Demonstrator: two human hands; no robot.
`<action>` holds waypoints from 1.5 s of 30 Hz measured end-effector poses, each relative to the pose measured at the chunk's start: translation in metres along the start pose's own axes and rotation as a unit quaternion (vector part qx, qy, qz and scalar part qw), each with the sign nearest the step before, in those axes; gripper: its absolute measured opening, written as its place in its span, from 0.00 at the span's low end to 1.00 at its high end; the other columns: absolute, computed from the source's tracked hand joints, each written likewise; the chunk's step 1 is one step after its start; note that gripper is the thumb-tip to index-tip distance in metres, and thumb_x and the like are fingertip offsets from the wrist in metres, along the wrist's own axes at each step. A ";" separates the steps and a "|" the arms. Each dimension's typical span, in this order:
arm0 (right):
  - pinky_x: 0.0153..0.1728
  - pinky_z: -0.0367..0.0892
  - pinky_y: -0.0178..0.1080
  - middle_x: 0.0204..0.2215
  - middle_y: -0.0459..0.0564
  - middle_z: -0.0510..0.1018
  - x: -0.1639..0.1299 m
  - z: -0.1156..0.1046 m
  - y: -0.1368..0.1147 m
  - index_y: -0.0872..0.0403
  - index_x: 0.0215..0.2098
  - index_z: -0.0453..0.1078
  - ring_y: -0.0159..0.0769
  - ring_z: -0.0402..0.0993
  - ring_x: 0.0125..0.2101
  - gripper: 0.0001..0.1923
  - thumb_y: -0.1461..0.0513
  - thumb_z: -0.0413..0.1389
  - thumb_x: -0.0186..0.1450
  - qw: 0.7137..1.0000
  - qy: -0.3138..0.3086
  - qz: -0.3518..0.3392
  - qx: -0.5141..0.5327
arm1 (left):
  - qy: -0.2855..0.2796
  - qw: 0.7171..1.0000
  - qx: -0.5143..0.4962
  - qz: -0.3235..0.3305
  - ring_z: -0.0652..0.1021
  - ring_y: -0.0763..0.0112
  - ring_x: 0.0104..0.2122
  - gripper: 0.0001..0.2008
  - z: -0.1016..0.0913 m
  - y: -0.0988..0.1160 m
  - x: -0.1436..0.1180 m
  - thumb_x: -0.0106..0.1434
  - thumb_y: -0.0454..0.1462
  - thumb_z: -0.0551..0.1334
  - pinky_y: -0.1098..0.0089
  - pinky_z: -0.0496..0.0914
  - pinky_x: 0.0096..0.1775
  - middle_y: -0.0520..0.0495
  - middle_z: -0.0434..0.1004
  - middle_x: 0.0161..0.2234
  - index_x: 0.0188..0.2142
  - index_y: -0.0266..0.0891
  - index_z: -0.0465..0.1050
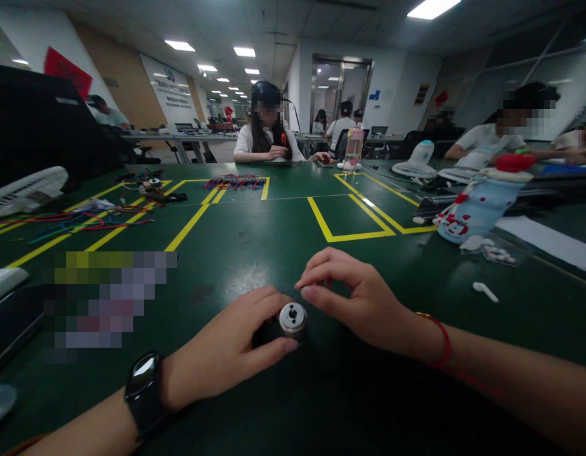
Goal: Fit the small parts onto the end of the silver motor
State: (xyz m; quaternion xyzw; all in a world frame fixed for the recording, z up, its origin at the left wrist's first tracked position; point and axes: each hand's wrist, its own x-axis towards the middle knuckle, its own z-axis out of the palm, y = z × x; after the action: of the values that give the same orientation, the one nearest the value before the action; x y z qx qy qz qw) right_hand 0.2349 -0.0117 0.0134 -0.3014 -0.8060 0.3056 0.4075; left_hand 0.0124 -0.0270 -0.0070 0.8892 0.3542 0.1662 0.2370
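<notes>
My left hand (236,339), with a black watch on its wrist, is closed around a small silver metal cylinder (293,316). The cylinder stands upright on the green table, and its flat top shows a dark centre hole with small dark holes beside it. Thumb and fingers press on its sides. Just above and to the right of it hovers my right hand (354,297), its thumb and forefinger pinched together. Whatever may be between those fingertips is too small to make out. A red string bracelet circles the right wrist.
Yellow tape (328,228) marks areas on the green table (255,253). Wires (238,182) lie in a bundle at the far side, with more at left. A blue bottle (483,202), a white earbud (485,291) and fans (414,161) are to the right. A person (267,126) sits opposite.
</notes>
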 end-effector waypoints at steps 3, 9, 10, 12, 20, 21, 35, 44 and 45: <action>0.39 0.67 0.37 0.35 0.48 0.74 -0.003 -0.012 0.010 0.54 0.37 0.75 0.32 0.71 0.36 0.05 0.62 0.58 0.63 0.996 -0.088 0.016 -0.013 | -0.009 1.000 -0.017 -0.008 0.71 0.62 0.41 0.09 -0.003 0.002 0.002 0.66 0.42 0.58 0.62 0.66 0.43 0.48 0.71 0.42 0.44 0.43 0.65; 0.44 0.63 0.41 0.38 0.48 0.74 -0.008 -0.020 0.032 0.51 0.38 0.78 0.34 0.69 0.39 0.07 0.60 0.61 0.61 0.970 -0.227 -0.007 -0.091 | -0.007 0.999 -0.032 -0.009 0.71 0.63 0.41 0.09 -0.002 0.001 0.006 0.66 0.41 0.59 0.63 0.65 0.43 0.49 0.71 0.42 0.44 0.44 0.66; 0.44 0.62 0.41 0.39 0.48 0.74 -0.008 -0.020 0.034 0.50 0.38 0.78 0.34 0.69 0.40 0.07 0.60 0.61 0.61 0.968 -0.228 -0.012 -0.099 | -0.007 0.999 -0.033 -0.009 0.71 0.63 0.41 0.08 0.000 0.000 0.007 0.66 0.41 0.59 0.63 0.65 0.43 0.49 0.71 0.42 0.44 0.44 0.66; 0.44 0.62 0.41 0.39 0.48 0.74 -0.010 -0.020 0.036 0.49 0.38 0.78 0.34 0.68 0.40 0.07 0.60 0.61 0.61 0.967 -0.231 -0.017 -0.107 | -0.007 0.999 -0.036 -0.009 0.71 0.63 0.40 0.09 0.002 0.000 0.009 0.66 0.41 0.59 0.63 0.66 0.42 0.49 0.71 0.42 0.45 0.44 0.66; 0.45 0.62 0.41 0.40 0.48 0.72 -0.013 -0.026 0.033 0.49 0.40 0.78 0.35 0.68 0.41 0.09 0.59 0.61 0.61 0.964 -0.245 -0.021 -0.106 | -0.002 0.999 -0.032 -0.005 0.71 0.63 0.40 0.09 0.002 0.006 0.009 0.66 0.41 0.58 0.64 0.66 0.41 0.49 0.71 0.41 0.45 0.44 0.67; 0.45 0.62 0.41 0.40 0.48 0.72 -0.013 -0.027 0.032 0.49 0.40 0.78 0.35 0.68 0.41 0.09 0.60 0.61 0.61 0.964 -0.246 -0.020 -0.101 | -0.003 1.000 -0.031 -0.005 0.71 0.63 0.39 0.09 0.002 0.007 0.008 0.66 0.41 0.58 0.64 0.66 0.41 0.48 0.71 0.41 0.45 0.44 0.67; 0.29 0.63 0.35 0.25 0.47 0.73 0.002 -0.043 0.068 0.59 0.30 0.74 0.29 0.67 0.26 0.15 0.54 0.56 0.63 0.982 0.071 0.175 0.029 | -0.003 0.999 -0.041 -0.007 0.71 0.62 0.41 0.09 0.000 0.005 0.002 0.66 0.41 0.58 0.62 0.66 0.42 0.48 0.71 0.43 0.46 0.44 0.66; 0.31 0.63 0.36 0.27 0.48 0.74 0.001 -0.041 0.073 0.59 0.33 0.73 0.31 0.68 0.27 0.17 0.53 0.53 0.65 0.981 0.063 0.184 -0.002 | -0.003 0.999 -0.040 -0.008 0.71 0.62 0.41 0.09 -0.001 0.007 0.001 0.66 0.40 0.59 0.63 0.66 0.42 0.48 0.71 0.43 0.45 0.44 0.66; 0.31 0.63 0.36 0.27 0.48 0.74 0.001 -0.041 0.070 0.59 0.33 0.73 0.31 0.68 0.28 0.17 0.53 0.52 0.65 0.982 0.054 0.181 -0.010 | -0.002 0.999 -0.039 -0.007 0.71 0.62 0.41 0.09 -0.001 0.007 0.001 0.66 0.40 0.59 0.63 0.66 0.42 0.48 0.71 0.43 0.46 0.44 0.66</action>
State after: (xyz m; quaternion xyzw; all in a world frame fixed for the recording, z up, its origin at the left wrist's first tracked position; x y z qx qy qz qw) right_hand 0.2857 0.0436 -0.0182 -0.4622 -0.7181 0.3491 0.3857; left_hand 0.0164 -0.0304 -0.0017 0.8772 0.3527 0.1765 0.2738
